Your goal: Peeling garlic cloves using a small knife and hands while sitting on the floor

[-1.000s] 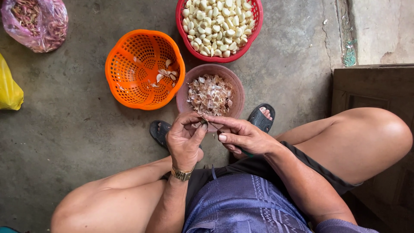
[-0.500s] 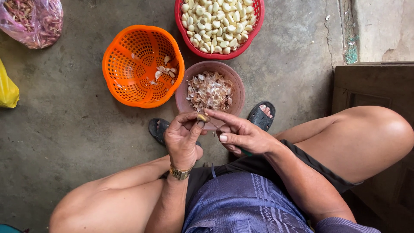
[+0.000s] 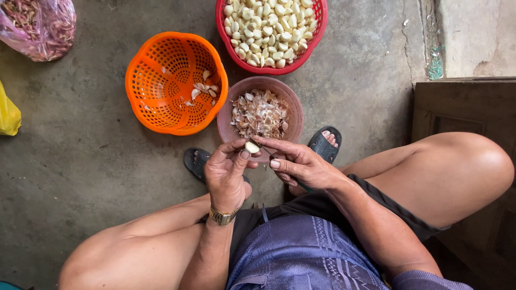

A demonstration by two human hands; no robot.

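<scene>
At far left lie two plastic bags: a translucent pink bag of reddish bulbs (image 3: 37, 24) and, nearer, a plain yellow bag (image 3: 8, 114). On the rough grey concrete floor (image 3: 80, 177) stand three round containers: a red perforated plastic basket (image 3: 318, 24) heaped with smooth peeled cloves, an orange lattice plastic basket (image 3: 156, 96) holding a few scraps, and a dull pink plastic bowl (image 3: 228, 121) of papery skins. The left hand (image 3: 227, 174) pinches a pale garlic clove (image 3: 252, 146) at the bowl's near rim; the right hand (image 3: 301, 164), fingertips meeting the clove, grips a thin blade (image 3: 267, 152).
</scene>
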